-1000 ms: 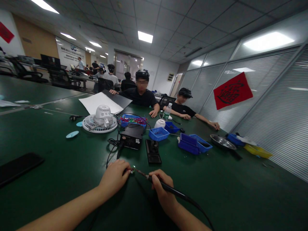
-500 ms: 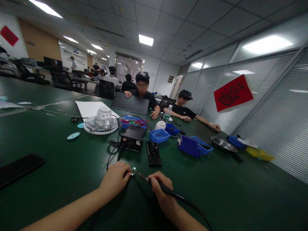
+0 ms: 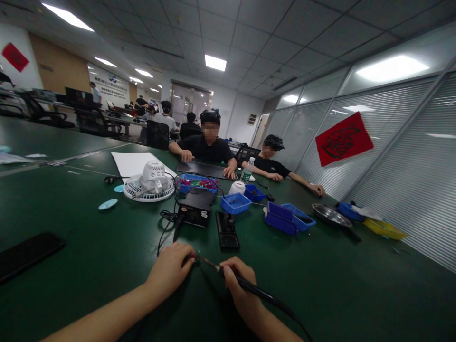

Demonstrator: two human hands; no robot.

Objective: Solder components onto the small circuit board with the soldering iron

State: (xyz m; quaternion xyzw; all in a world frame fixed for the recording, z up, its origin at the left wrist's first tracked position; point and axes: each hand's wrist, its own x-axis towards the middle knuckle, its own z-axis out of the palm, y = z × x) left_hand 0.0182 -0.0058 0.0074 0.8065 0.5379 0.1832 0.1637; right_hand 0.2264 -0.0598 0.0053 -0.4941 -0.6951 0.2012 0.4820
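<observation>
My right hand [image 3: 242, 289] is closed around the black handle of a soldering iron [image 3: 260, 290], whose cord runs down to the lower right. The iron's tip points left at a small green circuit board [image 3: 198, 258]. Between the fingertips of my left hand [image 3: 173, 266] that board is pinched, with something reddish, perhaps a wire, beside it. Whether the tip touches the board is too small to tell. Beyond my hands stand a black soldering station [image 3: 194, 209] and a black iron stand [image 3: 227, 232].
A blue basket of red wires and green boards [image 3: 183, 184] lies behind the station. Around it are a white fan part [image 3: 149, 187], blue trays [image 3: 235, 203], a water bottle [image 3: 248, 169] and a metal pan [image 3: 331, 215]. A black phone-like slab [image 3: 30, 254] lies left. Two people sit opposite.
The person opposite has lowered the dark flat panel from tilted up to lying on the table. The board in my left hand has turned slightly and looks darker; my hands barely moved.
</observation>
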